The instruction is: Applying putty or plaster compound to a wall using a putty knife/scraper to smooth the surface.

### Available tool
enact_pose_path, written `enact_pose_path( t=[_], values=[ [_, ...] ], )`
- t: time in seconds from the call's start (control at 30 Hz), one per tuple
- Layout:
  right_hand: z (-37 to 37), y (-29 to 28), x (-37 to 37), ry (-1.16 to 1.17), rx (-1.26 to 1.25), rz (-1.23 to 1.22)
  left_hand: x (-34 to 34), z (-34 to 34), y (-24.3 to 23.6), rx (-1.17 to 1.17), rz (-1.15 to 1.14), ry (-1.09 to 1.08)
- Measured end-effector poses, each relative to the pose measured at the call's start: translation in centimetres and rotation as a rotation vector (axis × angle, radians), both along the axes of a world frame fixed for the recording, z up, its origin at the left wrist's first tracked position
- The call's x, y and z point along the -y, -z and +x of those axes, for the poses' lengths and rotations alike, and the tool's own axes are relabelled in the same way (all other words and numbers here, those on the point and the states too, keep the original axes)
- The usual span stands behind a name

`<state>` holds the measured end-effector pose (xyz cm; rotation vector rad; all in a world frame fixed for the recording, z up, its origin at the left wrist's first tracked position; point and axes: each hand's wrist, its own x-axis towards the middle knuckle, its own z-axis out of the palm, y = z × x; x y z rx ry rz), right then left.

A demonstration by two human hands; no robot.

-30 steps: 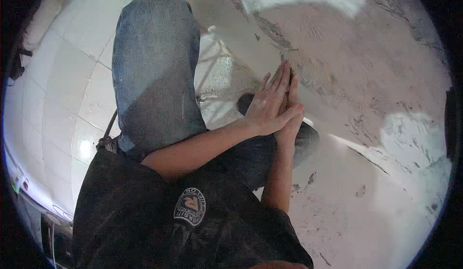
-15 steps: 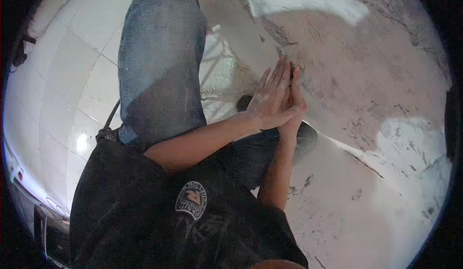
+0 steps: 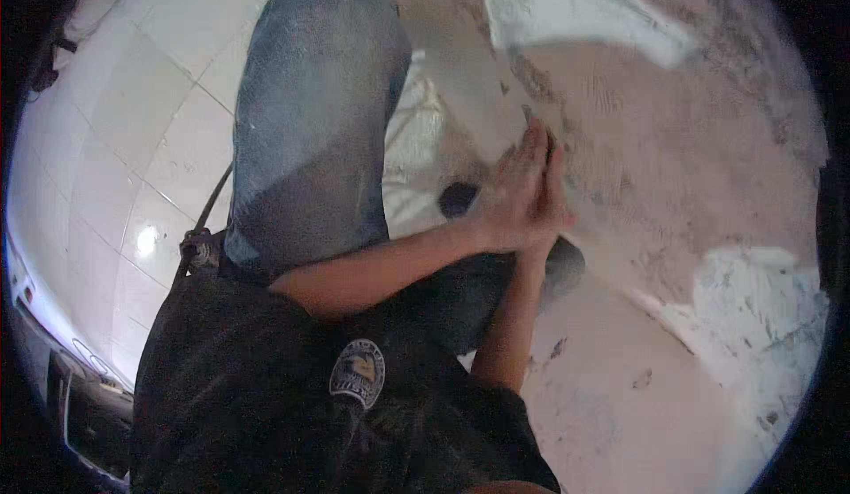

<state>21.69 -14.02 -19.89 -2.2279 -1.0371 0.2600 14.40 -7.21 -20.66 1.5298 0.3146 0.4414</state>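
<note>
Two hands: left hand [image 3: 506,195] and right hand [image 3: 556,184], palm to palm, fingers straight, pressed together, pointing away from the body; blurred, can't tell if anything sits between. One pale smeared surface [image 3: 646,158], below the fingers and stretching well right of and beyond the tips; contact can't be told from here. Its light seam [image 3: 660,312] slants toward lower right from just right of the fingers; overall long axis unclear. One dark rounded item [image 3: 458,199] near the left hand, left of the fingers. One raised jeans knee [image 3: 323,87] farther left.
</note>
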Motion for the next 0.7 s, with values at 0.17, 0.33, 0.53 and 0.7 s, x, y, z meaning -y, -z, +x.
enact_pose_path(
  t=[0.17,0.33,0.53,0.7],
  values=[
    [-2.8,-1.3,-0.6,-0.045,0.100,-0.129,0.6,-1.0,0.9,-0.033,-0.033,-0.141],
    [-1.2,-1.9,-2.9,0.029,0.128,-0.229,-1.8,0.8,1.9,-0.050,-0.024,-0.202],
    [-1.7,-2.7,-2.2,0.055,0.158,-0.228,-0.7,0.8,1.5,0.010,0.084,-0.157],
    [-0.9,0.6,-5.7,-0.145,0.229,-0.280,-3.9,0.2,3.6,-0.068,-0.170,-0.374]
  ],
)
